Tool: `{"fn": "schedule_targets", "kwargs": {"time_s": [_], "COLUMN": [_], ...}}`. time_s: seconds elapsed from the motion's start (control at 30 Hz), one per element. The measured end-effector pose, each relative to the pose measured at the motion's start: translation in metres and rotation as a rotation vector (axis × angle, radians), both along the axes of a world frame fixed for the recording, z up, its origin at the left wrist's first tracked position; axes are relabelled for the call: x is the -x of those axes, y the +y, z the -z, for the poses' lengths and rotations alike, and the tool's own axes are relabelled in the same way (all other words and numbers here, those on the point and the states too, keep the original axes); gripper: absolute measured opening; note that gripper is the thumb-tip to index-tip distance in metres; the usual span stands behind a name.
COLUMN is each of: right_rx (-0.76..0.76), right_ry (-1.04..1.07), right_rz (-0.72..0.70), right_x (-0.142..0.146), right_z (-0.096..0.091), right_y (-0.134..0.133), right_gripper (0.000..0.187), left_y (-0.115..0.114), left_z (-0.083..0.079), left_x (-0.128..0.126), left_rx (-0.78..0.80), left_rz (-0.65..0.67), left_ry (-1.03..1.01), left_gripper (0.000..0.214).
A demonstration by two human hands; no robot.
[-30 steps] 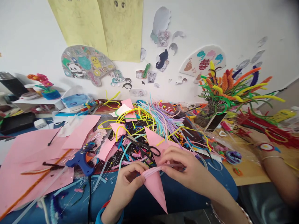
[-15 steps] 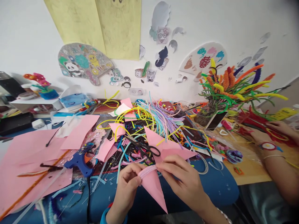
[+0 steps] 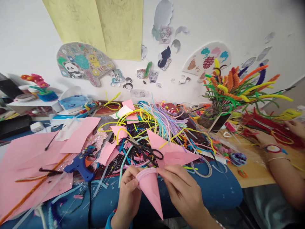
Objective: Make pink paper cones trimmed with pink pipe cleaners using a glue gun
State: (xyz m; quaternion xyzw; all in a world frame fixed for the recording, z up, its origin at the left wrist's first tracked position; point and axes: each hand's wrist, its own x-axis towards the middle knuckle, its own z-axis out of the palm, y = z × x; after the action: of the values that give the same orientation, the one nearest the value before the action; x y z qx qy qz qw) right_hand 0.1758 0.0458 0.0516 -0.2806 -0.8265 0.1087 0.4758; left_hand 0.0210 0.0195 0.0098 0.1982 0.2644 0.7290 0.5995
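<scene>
Pale trim was apparently being fitted round the pink cone, pinched at its mouth by the left hand and right hand; even alignment seemed needed next

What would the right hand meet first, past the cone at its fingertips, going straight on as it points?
Likely the black-handled scissors, beyond the pink paper cone; depth is unclear.

The bare left hand stood upright, its fingers curled inward in a pinch. The bare right hand slanted toward it, fingertips drawn together.
</scene>
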Motion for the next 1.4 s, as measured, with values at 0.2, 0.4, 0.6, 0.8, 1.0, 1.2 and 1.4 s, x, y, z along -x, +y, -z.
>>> {"fn": "schedule_targets", "kwargs": {"time_s": [0.2, 0.4, 0.6, 0.8, 1.0, 1.2, 1.4], "right_rx": [0.177, 0.285, 0.313, 0.34, 0.653, 1.093, 1.318], "right_ry": [0.019, 0.029, 0.214, 0.263, 0.434, 0.709, 0.869], "right_rz": [0.003, -0.053, 0.057, 0.07, -0.05, -0.237, -0.313], "right_x": [0.003, 0.001, 0.015, 0.021, 0.024, 0.024, 0.023], "right_z": [0.001, 0.002, 0.009, 0.014, 0.021, 0.023, 0.019], "right_y": [-0.007, -0.009, -0.013, -0.016, -0.017, -0.01, -0.005], "right_gripper": [0.038, 0.045, 0.025, 0.024, 0.021, 0.01, 0.019], "left_y": [0.0, 0.003, 0.004, 0.006, 0.006, 0.004, 0.0], "left_z": [-0.006, -0.013, -0.014, -0.013, -0.012, -0.004, 0.009], "left_x": [0.0, -0.001, -0.003, -0.004, -0.006, -0.006, -0.004], "left_rx": [0.069, 0.144, 0.214, 0.27, 0.288, 0.243, 0.11], "left_rz": [-0.03, -0.039, -0.056, -0.085, -0.115, -0.088, -0.026], "left_ry": [-0.046, -0.084, -0.147, -0.199, -0.223, -0.206, -0.154], "left_gripper": [0.028, 0.036, 0.032, 0.035, 0.032, 0.032, 0.032]}}
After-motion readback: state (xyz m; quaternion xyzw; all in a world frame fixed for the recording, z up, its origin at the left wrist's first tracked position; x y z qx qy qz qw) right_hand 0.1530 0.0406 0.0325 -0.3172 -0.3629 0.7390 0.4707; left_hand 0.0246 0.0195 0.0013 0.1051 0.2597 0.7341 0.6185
